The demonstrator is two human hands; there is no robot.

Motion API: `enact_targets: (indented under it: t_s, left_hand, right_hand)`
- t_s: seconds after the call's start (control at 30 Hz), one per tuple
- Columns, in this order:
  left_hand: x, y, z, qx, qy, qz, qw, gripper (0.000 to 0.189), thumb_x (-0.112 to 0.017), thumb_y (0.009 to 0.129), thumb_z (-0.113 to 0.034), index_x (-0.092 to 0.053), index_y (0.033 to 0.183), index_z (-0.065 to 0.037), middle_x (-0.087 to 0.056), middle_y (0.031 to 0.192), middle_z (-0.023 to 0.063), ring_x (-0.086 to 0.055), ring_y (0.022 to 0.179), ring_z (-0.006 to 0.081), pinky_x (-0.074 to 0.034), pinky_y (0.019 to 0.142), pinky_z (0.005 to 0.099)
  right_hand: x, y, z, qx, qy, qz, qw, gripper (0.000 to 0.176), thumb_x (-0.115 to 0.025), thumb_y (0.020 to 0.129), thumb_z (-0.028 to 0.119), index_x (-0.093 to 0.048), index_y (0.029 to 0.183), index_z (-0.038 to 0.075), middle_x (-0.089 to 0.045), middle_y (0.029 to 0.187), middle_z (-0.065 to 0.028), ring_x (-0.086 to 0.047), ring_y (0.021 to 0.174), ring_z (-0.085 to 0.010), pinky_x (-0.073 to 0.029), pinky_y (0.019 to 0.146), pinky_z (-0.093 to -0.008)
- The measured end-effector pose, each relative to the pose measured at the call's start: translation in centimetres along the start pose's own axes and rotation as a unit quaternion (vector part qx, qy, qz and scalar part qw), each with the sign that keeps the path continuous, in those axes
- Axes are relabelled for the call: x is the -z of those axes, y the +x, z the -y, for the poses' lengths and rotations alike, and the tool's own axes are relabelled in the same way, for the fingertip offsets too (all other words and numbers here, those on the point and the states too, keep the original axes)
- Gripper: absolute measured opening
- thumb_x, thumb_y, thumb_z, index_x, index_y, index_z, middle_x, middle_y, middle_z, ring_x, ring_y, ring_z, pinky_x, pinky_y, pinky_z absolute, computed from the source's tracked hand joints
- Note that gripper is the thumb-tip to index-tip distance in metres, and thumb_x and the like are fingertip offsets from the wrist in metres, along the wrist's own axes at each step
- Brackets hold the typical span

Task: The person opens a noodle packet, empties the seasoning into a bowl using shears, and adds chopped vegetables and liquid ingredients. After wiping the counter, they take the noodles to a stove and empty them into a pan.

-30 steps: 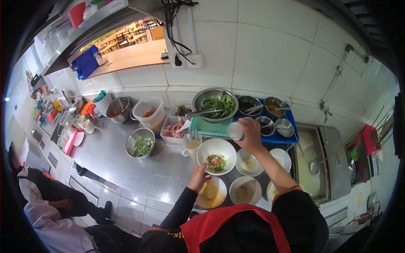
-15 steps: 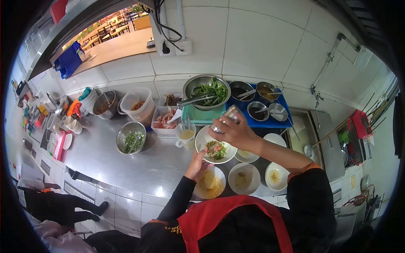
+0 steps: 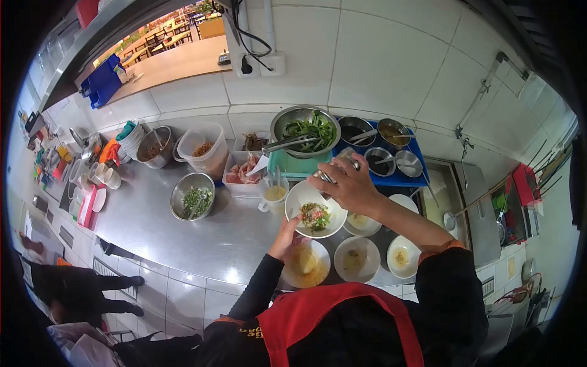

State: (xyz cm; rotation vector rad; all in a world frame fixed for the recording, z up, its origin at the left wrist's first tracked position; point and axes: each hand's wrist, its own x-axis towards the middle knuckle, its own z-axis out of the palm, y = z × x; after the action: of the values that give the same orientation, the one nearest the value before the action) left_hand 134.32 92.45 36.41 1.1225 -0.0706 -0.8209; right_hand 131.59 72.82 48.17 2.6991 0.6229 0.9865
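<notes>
My left hand (image 3: 286,236) grips the lower left edge of a white bowl (image 3: 335,224), which holds chopped greens with reddish and pale bits (image 3: 315,216). Over the bowl's upper right side, my right hand (image 3: 350,185) is closed round a small metal shaker (image 3: 329,174), tilted toward the bowl. Below the held bowl stand more white bowls: one with yellow contents (image 3: 306,263), one with a little brownish matter (image 3: 354,259) and another at the right (image 3: 402,257). A jug with pale yellow liquid (image 3: 275,192) stands just left of the held bowl.
A metal bowl of chopped green onion (image 3: 194,199) is on the steel counter (image 3: 143,223). Behind are a tub of raw meat (image 3: 244,171), a colander of greens with tongs (image 3: 306,131) and a blue tray (image 3: 397,178) with sauce pots. Another person (image 3: 79,290) stands at lower left.
My right hand and the shaker have turned and shifted slightly over the bowl. The view has shifted a little. The person at lower left has changed posture.
</notes>
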Motion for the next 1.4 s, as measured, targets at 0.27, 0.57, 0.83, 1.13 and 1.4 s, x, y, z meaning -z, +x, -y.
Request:
enact_targets:
  t_s: [0.27,0.57,0.83,1.13,1.4]
  left_hand:
    - [0.4,-0.6,0.1,0.01,0.001,0.001,1.0,0.044,-0.044,0.089,-0.034,-0.034,0.124,-0.011,-0.054,0.111,0.0061,-0.059,0.091,0.0151,-0.05,0.066,0.0263]
    - [2.6,-0.7,0.3,-0.002,-0.026,0.018,0.999,0.051,-0.046,0.086,-0.032,-0.028,0.129,-0.012,-0.05,0.114,0.0066,-0.058,0.094,0.0159,-0.051,0.067,0.0281]
    - [7.7,-5.9,0.1,-0.09,-0.055,-0.05,0.993,0.052,-0.042,0.083,-0.023,-0.027,0.13,-0.009,-0.048,0.118,0.0111,-0.054,0.104,0.0243,-0.051,0.079,0.0414]
    - [11.2,-22.3,7.4,-0.173,-0.09,-0.438,0.877,0.041,-0.04,0.085,-0.019,-0.04,0.119,0.004,-0.054,0.105,0.0159,-0.061,0.087,0.0231,-0.055,0.068,0.0348]
    - [1.1,-40.3,27.9,-0.112,-0.18,-0.605,0.768,0.041,-0.041,0.08,-0.011,-0.045,0.116,0.007,-0.061,0.092,0.0189,-0.065,0.072,0.0245,-0.056,0.057,0.03]
  right_hand:
    - [-1.4,-0.8,1.9,0.105,-0.018,0.033,0.994,0.031,-0.053,0.075,0.02,-0.052,0.106,0.024,-0.051,0.1,-0.0003,-0.046,0.098,-0.0176,-0.036,0.086,-0.0454]
    - [-2.2,0.2,-1.8,-0.211,0.279,0.08,0.934,0.067,-0.074,0.054,0.014,-0.049,0.116,0.017,-0.055,0.103,-0.0062,-0.051,0.094,-0.0257,-0.04,0.08,-0.0407]
    - [-10.2,-3.4,-7.0,-0.43,0.213,-0.105,0.871,0.067,-0.078,0.055,0.018,-0.042,0.109,0.005,-0.058,0.096,-0.0189,-0.056,0.09,-0.0364,-0.045,0.077,-0.041]
    - [-14.5,-8.3,-6.8,-0.415,0.076,-0.085,0.903,0.073,-0.071,0.066,0.02,-0.036,0.127,0.002,-0.045,0.121,-0.0205,-0.043,0.112,-0.0365,-0.034,0.095,-0.0431]
    - [-12.6,1.1,11.5,-0.165,0.512,-0.132,0.832,0.032,-0.049,0.085,0.006,-0.045,0.117,0.004,-0.055,0.105,-0.0135,-0.055,0.095,-0.027,-0.045,0.079,-0.0364]
